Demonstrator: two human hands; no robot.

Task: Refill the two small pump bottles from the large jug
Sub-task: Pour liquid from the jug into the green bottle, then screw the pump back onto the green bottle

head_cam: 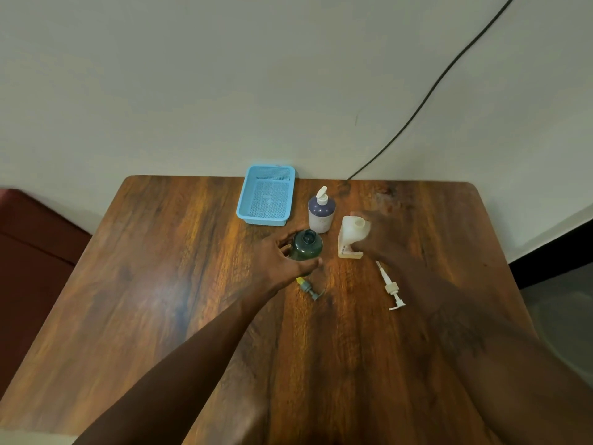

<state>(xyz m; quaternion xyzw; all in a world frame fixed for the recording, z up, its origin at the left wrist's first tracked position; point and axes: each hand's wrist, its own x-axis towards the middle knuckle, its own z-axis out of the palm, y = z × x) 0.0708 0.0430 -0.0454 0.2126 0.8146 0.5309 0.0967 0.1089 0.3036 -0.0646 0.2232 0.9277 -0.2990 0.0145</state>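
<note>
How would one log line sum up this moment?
left hand: grips green bottle, pump off | right hand: at white jug, grip blurred | purple bottle: pump on | green pump, white pump: lying on table

The right hand [385, 242] is smeared with blur — its grip on the white jug [348, 234] unclear; the left hand [279, 261] covers the left flank of the dark bottle [308, 247].

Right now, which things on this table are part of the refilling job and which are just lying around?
In the job: jug, green bottle gripped by the left hand, purple bottle, green pump, white pump; right hand at the jug, blurred.
Lying about: basket, cable.
</note>
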